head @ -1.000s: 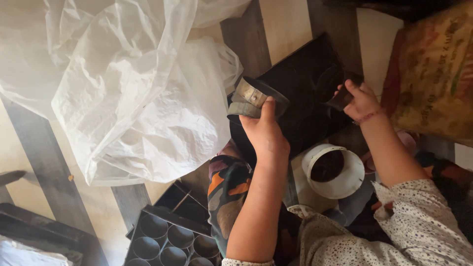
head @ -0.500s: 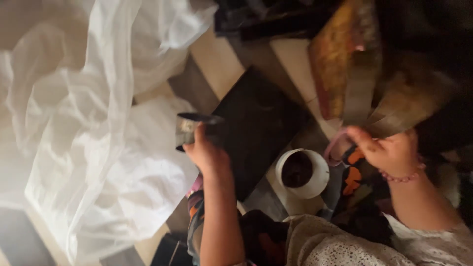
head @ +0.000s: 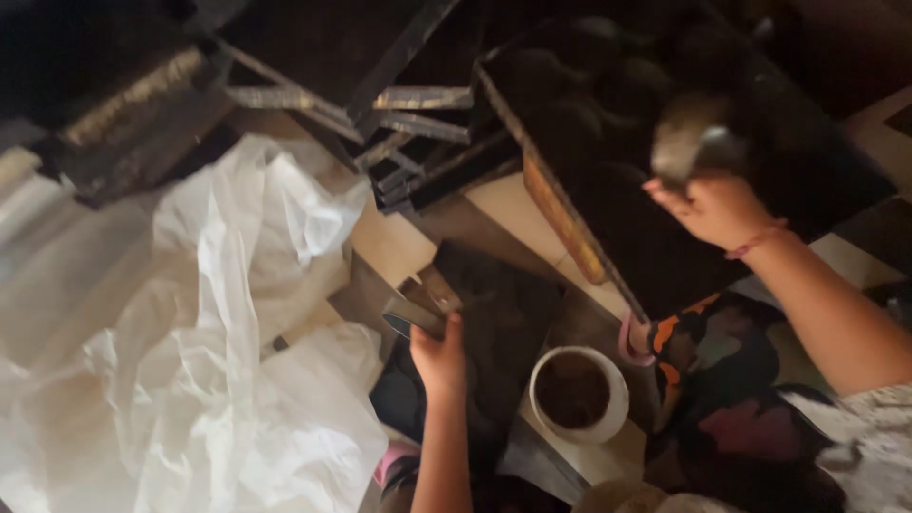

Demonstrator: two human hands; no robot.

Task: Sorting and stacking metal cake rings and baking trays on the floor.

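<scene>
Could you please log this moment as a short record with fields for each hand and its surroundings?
left hand: holds a small dark pot, tilted
right hand: raised, gripping a blurred greyish object over a black tray
between the hands: white bowl with dark contents
left side: crumpled white plastic sheet
floor: pale tiles

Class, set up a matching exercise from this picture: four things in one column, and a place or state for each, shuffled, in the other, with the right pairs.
Things:
1. white plastic sheet
2. white round tub
3. small dark pot
4. large black tray

Places or states:
A. held up in the left hand
B. crumpled at the left of the view
C. under the right hand, at the upper right
D. between the two forearms, dark fill inside

Pairs: 1-B, 2-D, 3-A, 4-C
</scene>
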